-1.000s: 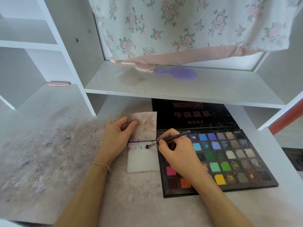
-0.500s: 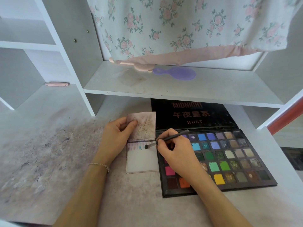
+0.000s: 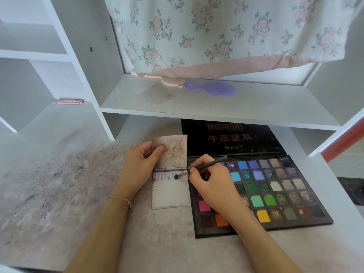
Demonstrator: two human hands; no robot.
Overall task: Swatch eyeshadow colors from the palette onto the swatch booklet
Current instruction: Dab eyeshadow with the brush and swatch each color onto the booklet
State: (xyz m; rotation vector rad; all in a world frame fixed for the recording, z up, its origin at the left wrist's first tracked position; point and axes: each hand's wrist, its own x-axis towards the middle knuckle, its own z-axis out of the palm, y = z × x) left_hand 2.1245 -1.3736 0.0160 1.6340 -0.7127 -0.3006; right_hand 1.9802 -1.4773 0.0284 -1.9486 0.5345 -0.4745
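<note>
A large black eyeshadow palette [image 3: 275,192] lies open on the desk, its many coloured pans facing up and its lid flat behind. Left of it lies the small white swatch booklet [image 3: 171,196], opened, with a row of purple and teal swatches along the top of its lower page. My left hand [image 3: 140,166] pinches the stained upper page and holds it flat. My right hand [image 3: 212,184] rests over the palette's left pans and grips a thin dark brush [image 3: 201,168]. The brush tip touches the lower page at the right end of the swatch row.
A white shelf [image 3: 216,113] overhangs the back of the palette, with a purple hand mirror [image 3: 213,89] on it and a floral cloth [image 3: 226,34] hanging above. A pink clip [image 3: 69,101] lies at the back left. The desk surface [image 3: 49,184] is stained with powder.
The brush tip has stayed at the right end of the swatch row, shifting only slightly. Both hands keep their places.
</note>
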